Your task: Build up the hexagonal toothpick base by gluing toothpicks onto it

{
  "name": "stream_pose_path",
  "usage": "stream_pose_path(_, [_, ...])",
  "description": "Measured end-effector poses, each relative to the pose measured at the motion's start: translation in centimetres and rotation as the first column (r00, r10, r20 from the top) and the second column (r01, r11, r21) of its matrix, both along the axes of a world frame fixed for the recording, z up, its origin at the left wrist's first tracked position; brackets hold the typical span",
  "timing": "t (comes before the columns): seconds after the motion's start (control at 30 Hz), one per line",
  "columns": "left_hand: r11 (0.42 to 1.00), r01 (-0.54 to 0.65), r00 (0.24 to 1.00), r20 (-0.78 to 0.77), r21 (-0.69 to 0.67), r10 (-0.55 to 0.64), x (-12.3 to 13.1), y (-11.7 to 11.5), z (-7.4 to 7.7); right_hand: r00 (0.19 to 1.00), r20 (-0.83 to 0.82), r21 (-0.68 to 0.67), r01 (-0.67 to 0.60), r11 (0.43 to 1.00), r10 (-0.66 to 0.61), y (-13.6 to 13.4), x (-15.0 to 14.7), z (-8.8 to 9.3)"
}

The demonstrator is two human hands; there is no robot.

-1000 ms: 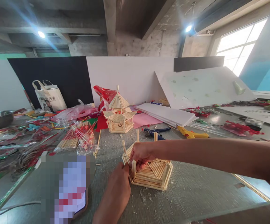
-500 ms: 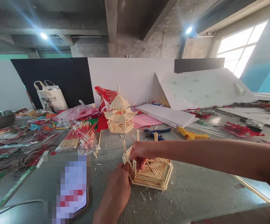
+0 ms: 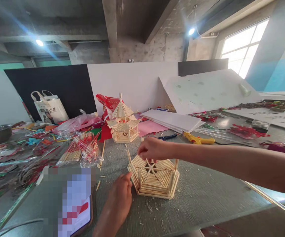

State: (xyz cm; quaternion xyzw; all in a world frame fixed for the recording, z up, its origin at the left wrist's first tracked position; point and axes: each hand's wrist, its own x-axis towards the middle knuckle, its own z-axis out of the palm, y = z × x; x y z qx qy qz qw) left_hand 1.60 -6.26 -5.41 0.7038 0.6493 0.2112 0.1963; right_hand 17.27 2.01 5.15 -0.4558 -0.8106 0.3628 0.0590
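Note:
A hexagonal base built of thin wooden sticks (image 3: pixel 157 182) lies on the table, with crossed spokes over its middle and short upright sticks at some corners. My right hand (image 3: pixel 149 148) is over its far left part, fingers curled down and pressed together; whatever they hold is hidden. Beside the left edge is my left hand (image 3: pixel 119 197), fingers loosely bent and fingertips at or very near the sticks, with nothing seen in them. A short stick piece (image 3: pixel 98 185) lies left of that hand. Behind the base stands a two-tiered stick pavilion (image 3: pixel 125 126).
Bundled sticks in clear plastic (image 3: pixel 83 148) lie left of the pavilion. A phone (image 3: pixel 79 214), partly pixelated, is at the front left. Blue-handled pliers (image 3: pixel 168 136), a yellow glue gun (image 3: pixel 198 139) and stacked white boards (image 3: pixel 170 120) sit farther back.
My right hand has lifted off the base's left side and moved slightly away from me. My left hand has loosened and drawn back a little. A short stick piece now shows on the table.

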Motion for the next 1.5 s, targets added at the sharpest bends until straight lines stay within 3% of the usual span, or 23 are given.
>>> stream_pose_path(0.1, [0.996,-0.076,0.997,0.038,0.052,0.074,-0.9,-0.5,0.9,0.99,-0.13,0.345,0.103,0.933,-0.062,-1.5,4.9,2.4])
stream_pose_path(0.17, [0.987,-0.112,0.992,0.074,0.113,0.104,-1.5,-0.3,1.5,0.971,-0.171,0.415,0.223,0.882,-0.165,-2.8,8.7,2.4])
stream_pose_path(0.23, [0.979,-0.146,0.983,0.129,0.145,0.127,-1.9,0.5,1.9,0.951,-0.175,0.373,0.302,0.877,-0.254,-4.3,12.1,0.8])
stream_pose_path(0.37, [0.98,-0.164,0.968,0.208,0.116,0.138,-2.3,3.5,1.8,0.939,-0.074,0.148,0.343,0.927,-0.336,-7.6,15.7,-4.8])
stream_pose_path(0.43, [0.989,-0.13,0.961,0.254,0.075,0.107,-2.1,5.0,1.7,0.94,-0.08,-0.002,0.333,0.943,-0.332,-8.9,15.8,-7.2])
stream_pose_path(0.53, [0.998,-0.054,0.94,0.336,-0.017,0.057,-1.6,6.1,2.1,0.936,-0.16,-0.191,0.283,0.94,-0.314,-9.5,15.2,-8.9])
stream_pose_path(0.67, [0.992,0.033,0.914,0.406,-0.119,0.019,-0.9,6.2,2.7,0.923,-0.276,-0.455,0.121,0.882,-0.268,-8.3,14.0,-8.9])
stream_pose_path(0.77, [0.987,0.065,0.902,0.433,-0.146,0.004,-1.0,6.4,2.4,0.904,-0.348,-0.548,0.02,0.836,-0.25,-7.4,13.2,-8.1])
stream_pose_path(0.87, [0.99,0.051,0.897,0.441,-0.134,0.014,-1.6,6.8,1.4,0.897,-0.366,-0.552,0.005,0.834,-0.248,-6.6,12.5,-7.4])
stream_pose_path(0.97, [0.993,0.003,0.896,0.44,-0.12,0.05,-2.1,6.1,0.5,0.905,-0.321,-0.512,0.081,0.855,-0.278,-5.3,12.1,-7.2])
stream_pose_path(1.1, [0.994,-0.023,0.889,0.452,-0.111,0.071,-1.8,3.0,0.0,0.914,-0.261,-0.421,0.183,0.888,-0.312,-2.0,11.6,-7.3])
stream_pose_path(1.33, [0.988,-0.101,0.854,0.5,-0.114,0.145,0.1,-2.2,0.2,0.914,-0.225,-0.379,0.236,0.894,-0.337,3.7,9.8,-6.6])
stream_pose_path(1.5, [0.993,-0.111,0.764,0.636,-0.044,0.114,0.4,-3.4,-2.1,0.892,-0.29,-0.372,0.229,0.9,-0.347,6.2,8.7,-7.0])
